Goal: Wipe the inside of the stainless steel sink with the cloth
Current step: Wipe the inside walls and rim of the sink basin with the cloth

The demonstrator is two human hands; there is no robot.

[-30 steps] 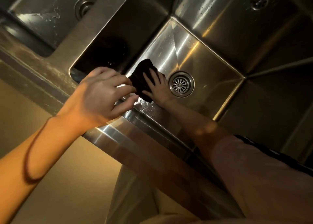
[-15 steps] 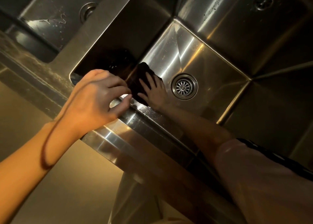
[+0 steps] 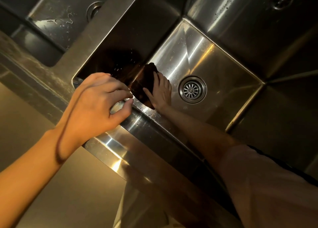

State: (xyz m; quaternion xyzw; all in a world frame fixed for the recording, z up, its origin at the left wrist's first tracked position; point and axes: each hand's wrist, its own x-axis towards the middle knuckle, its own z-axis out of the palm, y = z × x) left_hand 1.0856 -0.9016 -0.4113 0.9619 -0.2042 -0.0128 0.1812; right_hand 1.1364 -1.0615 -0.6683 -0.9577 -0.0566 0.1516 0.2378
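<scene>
The stainless steel sink (image 3: 215,69) fills the upper right, with its round drain (image 3: 192,90) in the floor. A dark cloth (image 3: 144,84) lies in the basin's near left corner, partly up against the left wall. My right hand (image 3: 161,93) presses on the cloth with straight fingers, its arm reaching down over the front rim. My left hand (image 3: 96,103) rests over the sink's front rim (image 3: 141,124) at the corner, fingers loosely curled and holding nothing.
A second basin (image 3: 51,21) with its own drain (image 3: 93,9) and water drops lies to the left, past a steel divider. An overflow hole (image 3: 282,0) sits in the far wall. Water drops dot the near rim.
My right hand has slid the cloth a little left, away from the drain and into the corner against the left wall. My left hand has stayed at the rim.
</scene>
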